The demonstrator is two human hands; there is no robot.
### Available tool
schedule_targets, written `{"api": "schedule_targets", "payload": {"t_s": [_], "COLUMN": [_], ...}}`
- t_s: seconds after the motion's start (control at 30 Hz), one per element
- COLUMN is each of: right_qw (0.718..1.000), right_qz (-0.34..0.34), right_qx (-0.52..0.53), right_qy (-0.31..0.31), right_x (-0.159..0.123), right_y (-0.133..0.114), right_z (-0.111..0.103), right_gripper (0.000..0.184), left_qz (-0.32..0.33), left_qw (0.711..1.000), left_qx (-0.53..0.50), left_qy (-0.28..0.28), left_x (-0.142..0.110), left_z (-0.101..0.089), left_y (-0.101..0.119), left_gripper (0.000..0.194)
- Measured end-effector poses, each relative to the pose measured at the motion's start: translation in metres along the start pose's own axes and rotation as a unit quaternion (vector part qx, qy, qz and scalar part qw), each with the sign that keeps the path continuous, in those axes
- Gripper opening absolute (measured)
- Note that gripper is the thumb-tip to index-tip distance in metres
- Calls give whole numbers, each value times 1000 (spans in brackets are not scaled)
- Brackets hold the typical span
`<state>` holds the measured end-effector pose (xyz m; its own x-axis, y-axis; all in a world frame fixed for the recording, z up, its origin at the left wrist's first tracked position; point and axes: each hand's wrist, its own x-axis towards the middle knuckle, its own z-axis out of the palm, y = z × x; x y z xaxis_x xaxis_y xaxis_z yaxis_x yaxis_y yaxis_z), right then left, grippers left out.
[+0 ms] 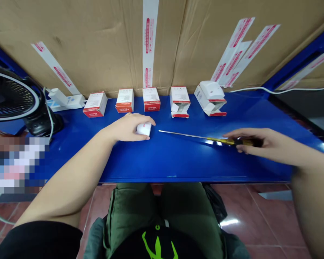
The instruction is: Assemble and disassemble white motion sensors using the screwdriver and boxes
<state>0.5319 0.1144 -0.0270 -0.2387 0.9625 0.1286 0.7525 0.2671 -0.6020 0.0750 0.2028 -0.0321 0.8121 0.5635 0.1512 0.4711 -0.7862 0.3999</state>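
Observation:
My left hand (129, 127) is wrapped round a small white plastic device (144, 129) on the blue table (162, 162). Fingers and thumb grip its sides, and part of it is hidden under the palm. In my right hand (261, 142) is a screwdriver (218, 140) with a yellow and black handle. Its long metal shaft points left, with the tip a short gap away from the white device. Along the back stand several red and white small boxes; the far right open box (209, 104) has a white rounded device (211, 90) on top.
Closed boxes (95, 104) stand back left, and an open-flapped box (179, 102) is right of the middle. A black fan (13, 97) and a white power strip (67, 102) occupy the left. Cardboard (97, 39) walls the back. A white cable (286, 90) runs at right.

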Motion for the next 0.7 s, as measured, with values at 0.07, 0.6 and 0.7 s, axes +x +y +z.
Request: {"api": "schedule_targets", "payload": {"t_s": [0.07, 0.6, 0.7], "right_qw": [999, 988, 987], "right_qz": [-15, -140, -147], "right_qx": [12, -4, -3], "right_qy": [-50, 63, 69], "right_x": [0, -1, -1], "right_y": [5, 17, 17], "right_z": [6, 26, 29], "right_gripper": [76, 26, 27], "left_qz": [-2, 52, 57], "left_qw": [1000, 997, 997], "left_qx": [3, -45, -51], "left_qy": [1, 28, 26], "left_x": [0, 3, 4], "left_z": [0, 3, 4], "left_y": [-1, -8, -7], "left_gripper": [47, 36, 35]}}
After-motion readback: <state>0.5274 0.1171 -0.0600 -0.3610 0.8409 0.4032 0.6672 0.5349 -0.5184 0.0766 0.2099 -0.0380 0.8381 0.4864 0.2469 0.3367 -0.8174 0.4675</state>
